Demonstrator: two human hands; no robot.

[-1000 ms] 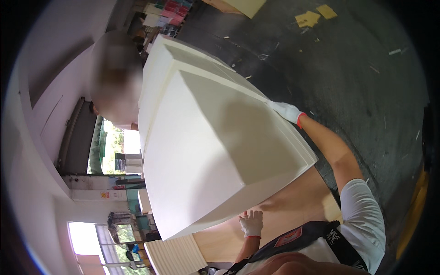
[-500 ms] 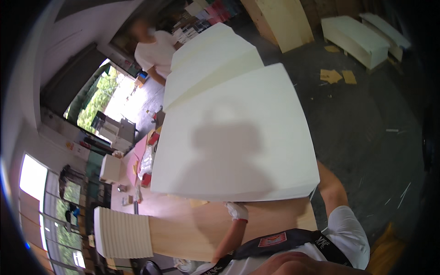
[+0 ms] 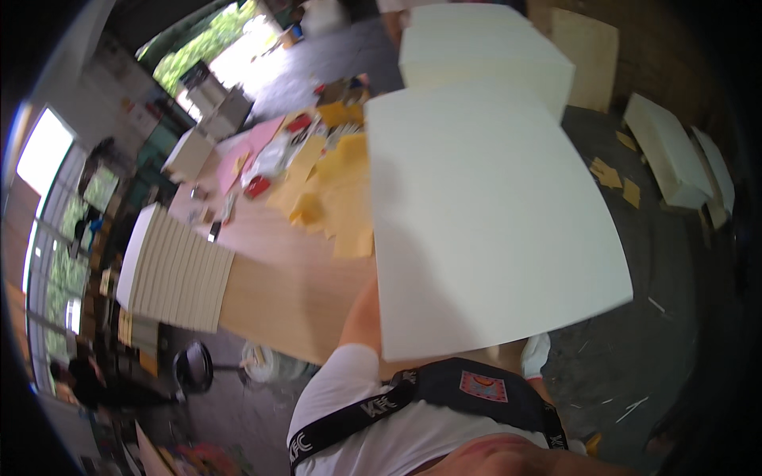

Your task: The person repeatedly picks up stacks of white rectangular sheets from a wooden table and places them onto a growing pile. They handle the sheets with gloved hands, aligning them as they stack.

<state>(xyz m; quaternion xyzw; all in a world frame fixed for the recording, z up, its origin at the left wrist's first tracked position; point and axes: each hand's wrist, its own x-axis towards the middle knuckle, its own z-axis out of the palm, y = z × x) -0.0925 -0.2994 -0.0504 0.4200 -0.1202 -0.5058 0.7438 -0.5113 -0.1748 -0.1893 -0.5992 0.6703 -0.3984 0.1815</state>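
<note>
Wooden table (image 3: 286, 289) extends beneath a broad white sheet (image 3: 488, 214), presumably bendable, unwieldy and best held at opposite edges; the right grip's (image 3: 536, 355) closure cannot be told, the left grip hidden.

Glare at doorway (image 3: 242, 44) and window (image 3: 46, 155), soft shadow across white sheet (image 3: 492, 214), blackened fisheye rim.

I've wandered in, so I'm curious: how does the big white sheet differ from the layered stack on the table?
The white sheet looks much larger than the layered stack. The white sheet shows one broad, smooth face, while the layered stack shows a ridged side. The white sheet has the right hand near its lower edge; the layered stack sits off to the left. Both look pale.
</note>
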